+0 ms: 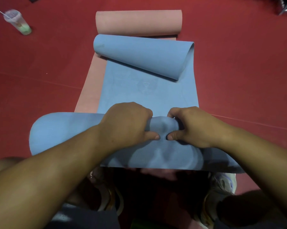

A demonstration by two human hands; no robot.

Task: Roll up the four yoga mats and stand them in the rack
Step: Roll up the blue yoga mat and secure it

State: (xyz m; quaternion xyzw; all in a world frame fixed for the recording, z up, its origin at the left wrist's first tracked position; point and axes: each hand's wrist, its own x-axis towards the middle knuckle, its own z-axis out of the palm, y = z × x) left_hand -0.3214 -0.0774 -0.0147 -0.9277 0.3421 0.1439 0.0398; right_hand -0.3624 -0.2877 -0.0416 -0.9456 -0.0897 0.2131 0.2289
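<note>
A blue mat (149, 90) lies lengthwise on the red floor (40, 66), running away from the person, and it rests on top of a pink mat (90, 90) whose left edge shows as a strip beside it. The blue mat has a fine ribbed texture and a faint printed pattern near its middle. Its far end curls back toward the person in a loose, slanted roll, wider on the right than on the left. The pink mat's far end is curled too, forming a fat straight roll just beyond the blue one.

At the near end, the blue mat is bunched and turned over into the start of a roll. The left hand (128, 123) and the right hand (190, 128) sit close together at the middle of this fold, both with fingers curled over the top and thumbs pressed in from the near side, gripping the mat. The material puckers between the two thumbs. To the left of the hands the folded end bulges out in a wide rounded flap.

A plastic cup (18, 22) with a straw and green drink stands on the floor at upper left, well apart from the mats. The person's shoes (222, 184) show below the mat's near edge.
</note>
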